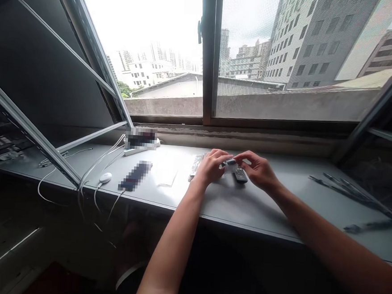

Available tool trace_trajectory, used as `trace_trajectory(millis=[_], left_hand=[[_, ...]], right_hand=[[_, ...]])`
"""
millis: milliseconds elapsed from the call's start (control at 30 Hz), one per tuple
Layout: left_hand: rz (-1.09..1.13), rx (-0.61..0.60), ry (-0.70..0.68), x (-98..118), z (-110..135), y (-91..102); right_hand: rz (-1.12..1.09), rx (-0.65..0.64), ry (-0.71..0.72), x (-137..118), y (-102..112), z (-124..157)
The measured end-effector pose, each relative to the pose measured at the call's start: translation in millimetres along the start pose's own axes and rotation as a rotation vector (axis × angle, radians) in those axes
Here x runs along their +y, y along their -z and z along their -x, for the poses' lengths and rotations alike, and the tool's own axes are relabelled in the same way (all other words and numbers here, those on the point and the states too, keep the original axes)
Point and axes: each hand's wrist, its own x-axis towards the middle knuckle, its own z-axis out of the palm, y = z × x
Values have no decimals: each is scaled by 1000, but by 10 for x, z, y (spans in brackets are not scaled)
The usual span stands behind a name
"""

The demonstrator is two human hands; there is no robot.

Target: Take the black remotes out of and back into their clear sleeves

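Observation:
Both my hands meet above the back half of the grey tabletop (265, 205). Between them is a small dark item in clear plastic wrap (230, 162), too small to name surely. My left hand (211, 163) has its fingers closed on the item's left side. From the right, my right hand (256, 168) pinches its upper edge between thumb and fingertips. A small dark remote control (240, 175) with light buttons lies flat on the table just below the item, partly covered by it. Against the outer side of my left hand rests a clear plastic packet (196, 165), partly hidden.
Left on the table are a folded white paper (168, 178), a blurred-out dark device (135, 176), a white round cable piece (105, 178) and a white power strip (142, 147). White cables hang over the front edge. Dark cables (353, 198) lie right. Metal frames flank the window.

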Motion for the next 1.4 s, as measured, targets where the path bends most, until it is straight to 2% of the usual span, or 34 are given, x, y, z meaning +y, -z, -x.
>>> trace_trajectory(millis=[167,333,400,567,767,867,1133,1333,1400], left_hand=[[-31,9,-18,26,8,8],[-104,109,-13,99,11,65],[-124,118,-33,134,6,74],[-177,114,-47,184,-5,68],[-189,104,-74,191,3,56],[-176,124,-66,192,16,55],[-74,193,24,205,7,65],[136,383,231,204,-18,36],[238,411,314,196,-20,41]], right_hand=[[-50,-13,-62,-48,-27,25],[-112,103,-186,36,-53,1],[-208,101,-266,76,-74,-11],[-429,-42,-398,70,-99,-18],[-532,-115,-515,80,-55,-9],[-549,-131,-521,92,-57,3],[-587,-123,-515,85,-90,-5],[-541,-154,-510,25,-100,11],[-505,-175,-502,15,-104,18]])
